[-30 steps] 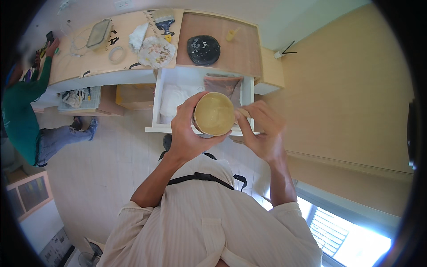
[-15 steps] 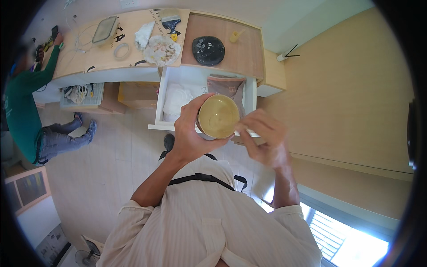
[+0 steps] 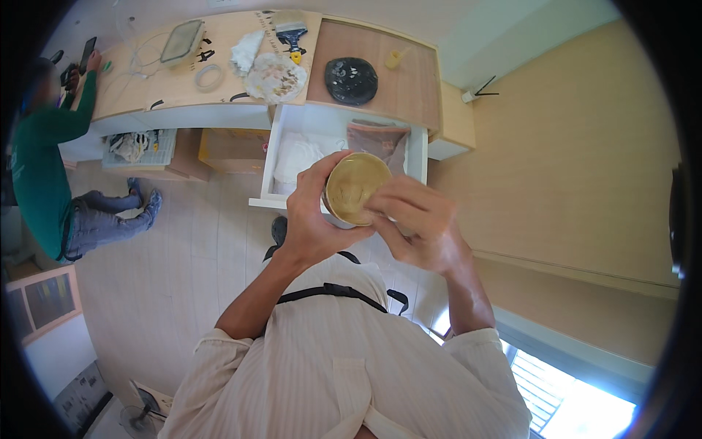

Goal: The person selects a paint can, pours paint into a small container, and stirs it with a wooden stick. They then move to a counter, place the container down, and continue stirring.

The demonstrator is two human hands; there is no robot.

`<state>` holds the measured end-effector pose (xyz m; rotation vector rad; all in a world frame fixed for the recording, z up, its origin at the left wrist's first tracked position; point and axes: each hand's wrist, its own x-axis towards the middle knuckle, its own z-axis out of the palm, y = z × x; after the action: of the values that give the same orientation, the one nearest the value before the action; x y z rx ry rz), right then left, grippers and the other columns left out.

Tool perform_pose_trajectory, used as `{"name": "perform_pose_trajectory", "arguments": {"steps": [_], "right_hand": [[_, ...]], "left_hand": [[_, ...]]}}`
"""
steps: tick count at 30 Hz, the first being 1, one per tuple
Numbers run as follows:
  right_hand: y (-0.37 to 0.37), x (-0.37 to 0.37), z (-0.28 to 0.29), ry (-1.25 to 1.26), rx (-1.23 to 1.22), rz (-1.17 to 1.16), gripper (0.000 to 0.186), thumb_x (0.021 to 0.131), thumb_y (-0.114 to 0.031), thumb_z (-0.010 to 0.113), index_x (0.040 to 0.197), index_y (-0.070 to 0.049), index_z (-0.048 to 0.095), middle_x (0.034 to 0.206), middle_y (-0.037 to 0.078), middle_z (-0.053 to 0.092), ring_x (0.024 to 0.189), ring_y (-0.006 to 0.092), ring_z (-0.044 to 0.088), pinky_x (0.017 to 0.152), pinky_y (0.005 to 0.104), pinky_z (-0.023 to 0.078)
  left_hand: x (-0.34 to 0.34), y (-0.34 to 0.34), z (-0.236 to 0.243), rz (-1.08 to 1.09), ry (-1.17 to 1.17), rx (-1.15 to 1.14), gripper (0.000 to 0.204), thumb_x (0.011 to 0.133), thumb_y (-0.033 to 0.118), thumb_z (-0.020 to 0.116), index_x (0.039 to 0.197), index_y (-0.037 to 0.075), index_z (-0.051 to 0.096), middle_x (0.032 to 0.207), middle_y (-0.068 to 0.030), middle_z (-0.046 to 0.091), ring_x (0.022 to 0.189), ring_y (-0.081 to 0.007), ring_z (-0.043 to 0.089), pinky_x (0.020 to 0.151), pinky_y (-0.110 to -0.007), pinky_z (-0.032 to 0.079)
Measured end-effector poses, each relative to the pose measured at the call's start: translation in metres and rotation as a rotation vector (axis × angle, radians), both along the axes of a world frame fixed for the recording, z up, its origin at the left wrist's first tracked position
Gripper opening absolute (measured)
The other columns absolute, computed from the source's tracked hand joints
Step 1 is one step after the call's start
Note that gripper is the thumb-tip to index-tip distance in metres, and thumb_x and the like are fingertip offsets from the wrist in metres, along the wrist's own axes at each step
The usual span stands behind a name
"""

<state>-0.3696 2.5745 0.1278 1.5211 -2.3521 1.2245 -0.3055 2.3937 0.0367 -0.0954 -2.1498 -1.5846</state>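
My left hand (image 3: 307,216) is wrapped around a round cup (image 3: 356,179) with a yellowish inside, its mouth turned up toward me. Against the cup's near right rim is my right hand (image 3: 420,223), fingers pinched together with the tips partly inside the mouth. What those fingers hold, if anything, is too blurred to make out. Beyond the cup stands a pulled-out white drawer (image 3: 265,203). It contains a white bundle (image 3: 296,157) and a greyish-brown folded pouch (image 3: 376,137), partly covered by the cup and my hands.
On the worktop lie a speckled black round item (image 3: 351,80), a small yellow cup (image 3: 393,58), a crumpled white stained sheet (image 3: 276,78), a wide brush-like tool (image 3: 291,35) and a tape roll (image 3: 210,77). A co-worker in green (image 3: 47,150) is at the far left.
My right hand has moved left, from beside the cup to over its near right rim. The left hand keeps its grip on the cup.
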Motion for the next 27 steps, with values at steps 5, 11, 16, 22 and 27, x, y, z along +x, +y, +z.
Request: {"name": "perform_pose_trajectory", "arguments": {"steps": [5,11,16,22,27], "right_hand": [[-0.001,-0.010,0.002,0.071,0.048,-0.123,0.023,0.080,0.003,0.083,0.101,-0.001,0.075,0.099,0.013,0.072,0.089,0.0338,0.071,0.076,0.0426,0.058],[0.003,-0.010,0.003,-0.024,0.064,0.016,0.023,0.081,0.002,0.082,0.103,-0.002,0.075,0.100,0.012,0.072,0.090,0.0344,0.071,0.078,0.0432,0.058],[-0.010,-0.012,0.007,0.007,0.099,-0.114,0.023,0.082,0.003,0.082,0.104,-0.003,0.075,0.099,0.012,0.072,0.089,0.0342,0.071,0.078,0.0433,0.058],[-0.004,-0.008,0.005,-0.068,0.082,-0.022,0.026,0.080,0.006,0.080,0.104,-0.003,0.074,0.101,0.012,0.071,0.091,0.0337,0.070,0.077,0.0429,0.058],[-0.025,-0.020,-0.004,0.056,0.005,-0.028,0.027,0.080,0.006,0.079,0.105,-0.003,0.073,0.104,0.013,0.070,0.094,0.0340,0.070,0.078,0.0433,0.058]], "left_hand": [[0.000,-0.004,0.001,0.021,0.023,-0.002,0.096,0.064,0.019,0.102,0.147,0.003,0.056,0.138,-0.0133,0.069,0.125,-0.0241,0.069,0.109,-0.038,0.053],[0.002,-0.011,-0.002,0.018,0.000,0.011,0.097,0.064,0.020,0.103,0.147,0.003,0.056,0.137,-0.0133,0.069,0.125,-0.0238,0.069,0.109,-0.037,0.053],[0.002,-0.010,0.002,0.025,0.026,-0.022,0.096,0.064,0.018,0.103,0.147,0.002,0.057,0.137,-0.0130,0.070,0.123,-0.0232,0.070,0.108,-0.037,0.054],[0.002,-0.014,-0.005,0.036,-0.007,0.056,0.097,0.063,0.017,0.103,0.147,0.002,0.056,0.137,-0.0124,0.069,0.124,-0.0218,0.069,0.108,-0.038,0.054],[0.000,-0.013,-0.003,0.003,-0.040,0.085,0.097,0.062,0.020,0.103,0.147,0.004,0.057,0.140,-0.0111,0.068,0.125,-0.0243,0.066,0.107,-0.039,0.054]]}}
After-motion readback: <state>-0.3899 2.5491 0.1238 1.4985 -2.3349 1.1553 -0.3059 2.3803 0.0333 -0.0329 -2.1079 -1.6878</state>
